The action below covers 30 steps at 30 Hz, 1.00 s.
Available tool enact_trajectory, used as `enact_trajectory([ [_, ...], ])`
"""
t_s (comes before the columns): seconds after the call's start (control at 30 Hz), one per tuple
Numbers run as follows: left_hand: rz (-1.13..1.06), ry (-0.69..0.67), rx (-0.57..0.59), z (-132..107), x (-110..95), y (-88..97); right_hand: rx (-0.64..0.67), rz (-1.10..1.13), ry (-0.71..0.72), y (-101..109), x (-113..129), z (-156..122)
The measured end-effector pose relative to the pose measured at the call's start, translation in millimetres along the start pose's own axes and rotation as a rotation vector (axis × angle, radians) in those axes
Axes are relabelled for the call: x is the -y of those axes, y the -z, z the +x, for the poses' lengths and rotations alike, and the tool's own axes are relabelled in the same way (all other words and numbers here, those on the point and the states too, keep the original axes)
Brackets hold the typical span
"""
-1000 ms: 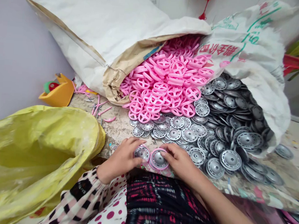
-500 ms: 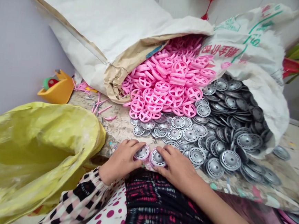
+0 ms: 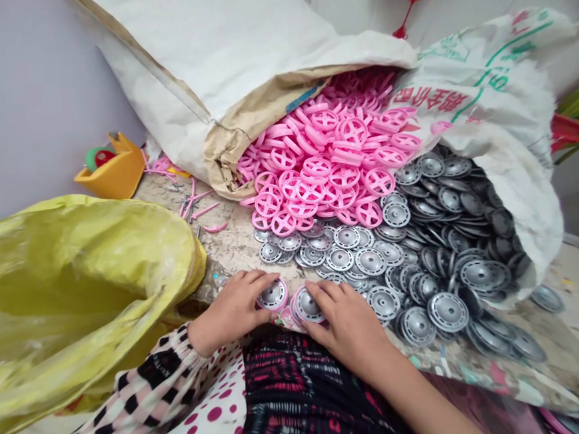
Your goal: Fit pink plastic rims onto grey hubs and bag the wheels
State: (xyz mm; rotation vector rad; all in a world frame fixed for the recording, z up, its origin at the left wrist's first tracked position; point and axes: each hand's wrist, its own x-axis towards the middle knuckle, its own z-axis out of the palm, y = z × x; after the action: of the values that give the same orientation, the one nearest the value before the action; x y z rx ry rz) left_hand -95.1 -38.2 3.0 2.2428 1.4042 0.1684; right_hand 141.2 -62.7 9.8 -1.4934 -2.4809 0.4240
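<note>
Left hand (image 3: 229,312): narrow grip, yours, on a ribbed silver disc in a pink ring (image 3: 273,294).
Right hand (image 3: 346,325): narrow grip, yours, on a second silver disc in a pink ring (image 3: 308,305), just beside the first.
Ahead: heap of pink plastic spoked rings (image 3: 323,173); loose silver discs (image 3: 383,303) near your right hand.

A small workshop: woven sacks (image 3: 485,78) spill plastic discs (image 3: 324,159) onto a worn bench (image 3: 232,246).

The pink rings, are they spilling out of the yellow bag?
No, the pink rings are spilling from the white sack, and the yellow bag lies apart from them.
</note>
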Motion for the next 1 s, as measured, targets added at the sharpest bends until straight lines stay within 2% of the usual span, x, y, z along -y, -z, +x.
enact_trajectory([
  [0.17,-0.162,-0.019,-0.037,-2,14,-5.6,0.001,0.113,0.045,2,11,22],
  [0.37,-0.206,0.028,-0.032,-8,28,-7.5,0.045,0.077,0.155,-19,26,51],
  [0.5,-0.223,0.048,-0.050,-12,32,-5.6,0.036,0.055,0.177,-26,26,54],
  [0.63,-0.346,0.120,-0.085,-10,31,2.1,0.029,0.098,0.144,-20,22,47],
  [0.73,-0.446,0.240,-0.141,1,29,9.3,0.049,0.101,0.131,-14,22,42],
  [0.8,-0.435,0.272,-0.211,13,28,12.9,0.054,0.099,0.135,-10,23,40],
  [0.9,-0.307,0.177,-0.327,39,26,15.9,0.041,0.108,0.148,-6,25,35],
  [1.0,-0.160,0.073,-0.384,68,23,16.8,0.016,0.125,0.156,-3,26,29],
])
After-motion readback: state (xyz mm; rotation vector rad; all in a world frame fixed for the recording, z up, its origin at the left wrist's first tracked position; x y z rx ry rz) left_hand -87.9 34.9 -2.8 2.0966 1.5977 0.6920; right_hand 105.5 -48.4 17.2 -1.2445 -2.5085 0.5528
